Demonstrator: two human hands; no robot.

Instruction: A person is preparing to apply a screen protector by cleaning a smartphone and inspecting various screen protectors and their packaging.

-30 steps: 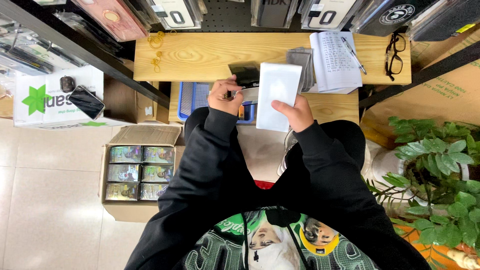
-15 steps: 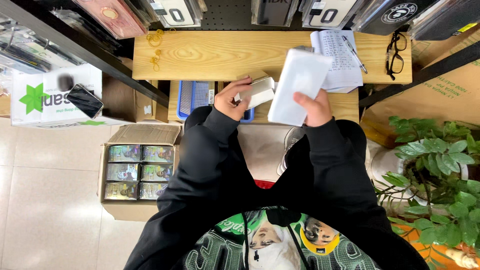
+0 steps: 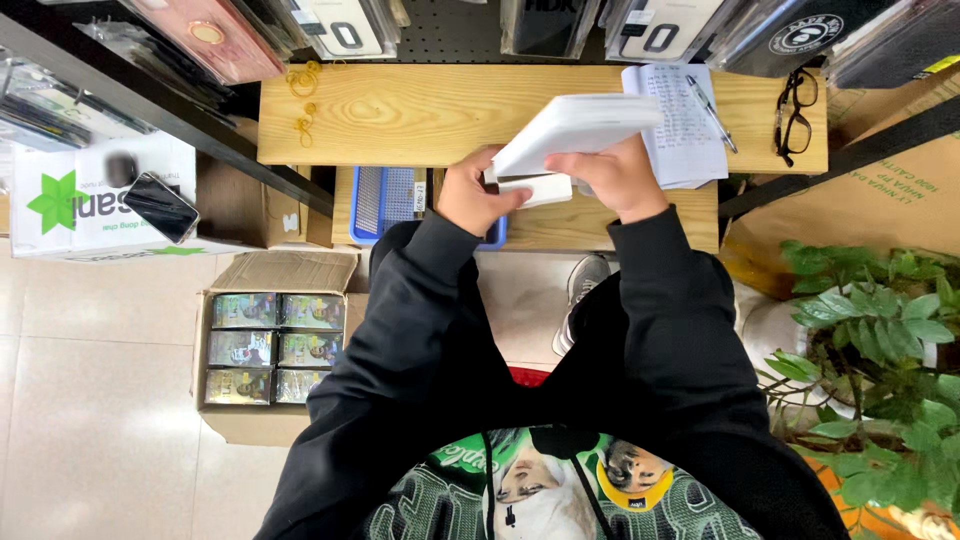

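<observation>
White box: flat white box [image 3: 578, 128] pinched in right hand [image 3: 612, 178], tilted up over the worktop edge, much flatter to the camera than half a second back when its broad face showed
Left hand: left hand [image 3: 472, 192] closed on a smaller white piece [image 3: 538, 189] just under the box, touching or nearly so; can't tell if it's a lid, tray or insert
Hands overall: both clamped on something, close together, nearly meeting at the white parts
Change: a second ago left hand was at a dark thing by the blue tray, now on the white piece; box swung round from upright-ish to edge-on
Reading of that: looks like the box is being opened or put back together, a guess only
Sleeves: black, both arms reaching forward from a printed top
Worktop: pale wooden worktop [image 3: 400, 115], two levels; open notebook [image 3: 685, 125] with a pen [image 3: 712, 100] just right of the box, black glasses [image 3: 795, 110] further right
Blue tray: blue tray [image 3: 385, 200] on the lower level beside left hand
Further out: cardboard box [image 3: 262, 350] of printed packs on the floor at left, dark phone [image 3: 160, 206] on a white carton [image 3: 90, 195], green plant [image 3: 880, 360] at right, packaged cases hanging along the top
</observation>
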